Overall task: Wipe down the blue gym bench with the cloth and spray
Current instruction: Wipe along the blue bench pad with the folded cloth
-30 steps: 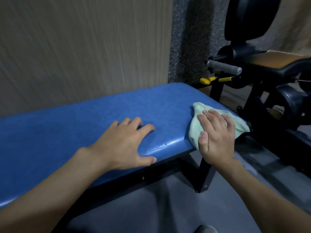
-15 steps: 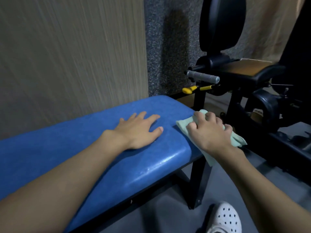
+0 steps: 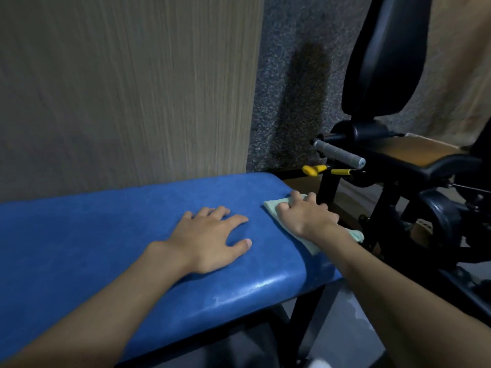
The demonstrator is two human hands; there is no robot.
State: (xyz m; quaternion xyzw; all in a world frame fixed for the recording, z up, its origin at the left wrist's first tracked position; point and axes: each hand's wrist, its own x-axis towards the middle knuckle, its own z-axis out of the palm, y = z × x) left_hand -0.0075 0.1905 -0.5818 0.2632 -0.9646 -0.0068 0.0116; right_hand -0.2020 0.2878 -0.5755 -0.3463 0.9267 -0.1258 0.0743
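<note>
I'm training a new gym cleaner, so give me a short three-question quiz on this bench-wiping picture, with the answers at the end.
1. True or false: the left hand lies flat and open on the blue bench.
2. Fill in: the lever past the bench's far corner is coloured ____.
3. Where is the cloth? A) under the left hand; B) under the right hand, at the bench's end; C) hung on the lever.

Key: 1 true; 2 yellow; 3 B.
</note>
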